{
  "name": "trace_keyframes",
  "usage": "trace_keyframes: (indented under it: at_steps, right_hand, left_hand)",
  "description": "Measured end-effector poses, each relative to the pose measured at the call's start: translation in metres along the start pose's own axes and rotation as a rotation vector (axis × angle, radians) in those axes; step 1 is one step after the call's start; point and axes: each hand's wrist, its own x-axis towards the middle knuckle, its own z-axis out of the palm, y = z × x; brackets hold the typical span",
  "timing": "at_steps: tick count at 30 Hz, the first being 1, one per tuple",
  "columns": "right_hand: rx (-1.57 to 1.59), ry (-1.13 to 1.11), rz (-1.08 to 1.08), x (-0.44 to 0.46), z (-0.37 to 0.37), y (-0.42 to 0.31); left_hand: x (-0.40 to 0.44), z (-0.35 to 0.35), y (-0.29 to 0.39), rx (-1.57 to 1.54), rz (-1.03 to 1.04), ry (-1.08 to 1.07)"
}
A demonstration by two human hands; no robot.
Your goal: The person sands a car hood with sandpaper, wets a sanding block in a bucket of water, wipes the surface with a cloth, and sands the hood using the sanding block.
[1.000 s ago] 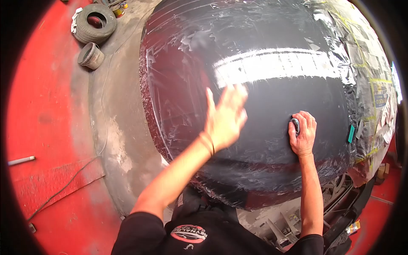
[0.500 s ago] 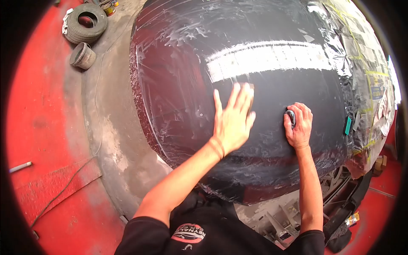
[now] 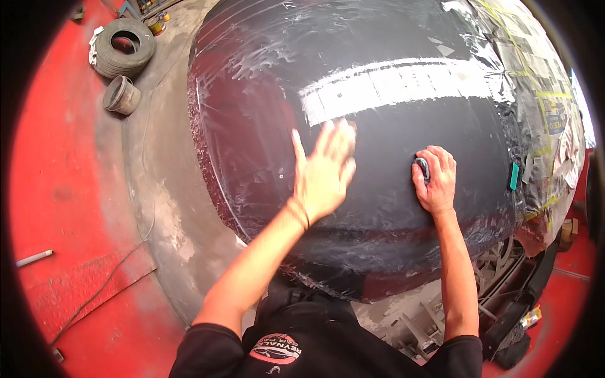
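A wet car hood [image 3: 391, 135], dark grey with maroon at its edges, spreads out below my hands. My left hand [image 3: 320, 179] lies over its middle, fingers stretched and spread. A small brownish edge shows by its fingertips, too blurred to name. Farther right, my right hand [image 3: 439, 179] is closed around a dark rounded block [image 3: 422, 169] that rests at the hood's surface. The underside of this block is hidden.
Newspaper masking [image 3: 545, 120] with yellow tape covers the car's right side. A small green block [image 3: 514, 176] lies beside it. On the left floor stand a tyre [image 3: 113, 62], a bucket [image 3: 124, 99] and a cable [image 3: 110, 277]. Exposed car parts [image 3: 504, 283] sit at lower right.
My left hand has shifted left over the hood, fingers still spread. My right hand keeps its grip on the dark block, slightly farther left and up in view. The camera view has shifted a little too.
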Motion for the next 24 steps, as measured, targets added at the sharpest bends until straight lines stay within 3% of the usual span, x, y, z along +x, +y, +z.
trace_keyframes:
  at_steps: [3,5,10,13,17,19,21,24]
  right_hand:
    - [-0.005,0.004,0.004,0.0,0.0,0.002]
    - [-0.007,0.015,0.026,-0.003,0.002,0.002]
    - [-0.027,0.025,0.051,-0.006,0.003,0.003]
    - [-0.025,0.034,0.033,-0.005,0.004,0.006]
    - [-0.026,0.032,0.042,-0.006,0.005,0.008]
    - [-0.023,0.035,0.042,-0.007,0.005,0.009]
    - [-0.012,0.047,0.041,-0.006,0.008,0.01]
    - [-0.001,0.059,0.02,-0.011,0.009,0.02]
  left_hand:
    - [0.079,0.016,-0.022,0.017,-0.127,0.113]
    - [0.084,0.032,0.006,0.113,-0.186,0.183]
    - [-0.043,0.035,0.102,-0.095,0.122,-0.085]
    - [-0.045,0.02,0.075,-0.051,0.182,-0.127]
    - [0.042,0.019,-0.005,0.135,-0.164,0.171]
    - [0.052,0.035,-0.004,0.076,-0.273,0.255]
    - [0.015,0.035,0.059,0.175,-0.27,0.107]
    - [-0.079,0.049,0.145,-0.08,-0.022,-0.055]
